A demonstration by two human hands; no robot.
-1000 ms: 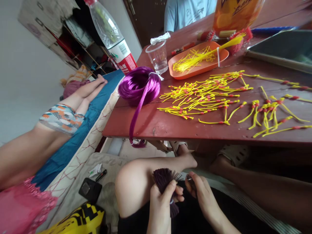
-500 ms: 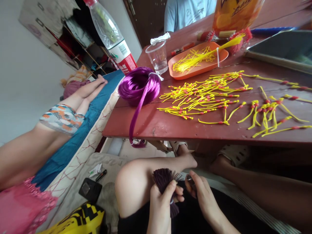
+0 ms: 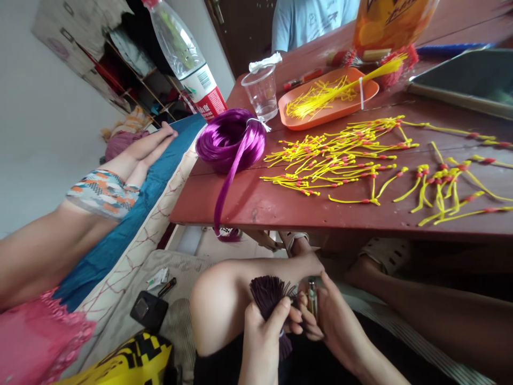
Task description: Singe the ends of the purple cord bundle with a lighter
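In my left hand [image 3: 264, 331] is a bundle of dark purple cords [image 3: 269, 294], gripped around its middle. Its cut ends fan out above the thumb, and a pale tie shows lower down. Close on the right, my right hand [image 3: 336, 315] is wrapped around a lighter [image 3: 312, 297] with a metal top; no flame shows. Both hands are above my lap, below the table edge. A coil of shiny purple strands [image 3: 230, 141] lies on the table, its tail hanging over the front edge. Yellow cords with red beads [image 3: 340, 160] are spread to its right.
On the red table [image 3: 280, 211] stand a plastic bottle [image 3: 188, 64], a plastic cup [image 3: 262, 93] and an orange tray [image 3: 296, 124] of yellow cords. A tablet-like panel [image 3: 465, 80] lies at right. Someone in a blue shirt [image 3: 312, 24] sits opposite; another person [image 3: 104, 195] lies at left.
My right hand has turned and opened out somewhat, so the lighter now shows upright in it. The left hand and its cord bundle have hardly moved.
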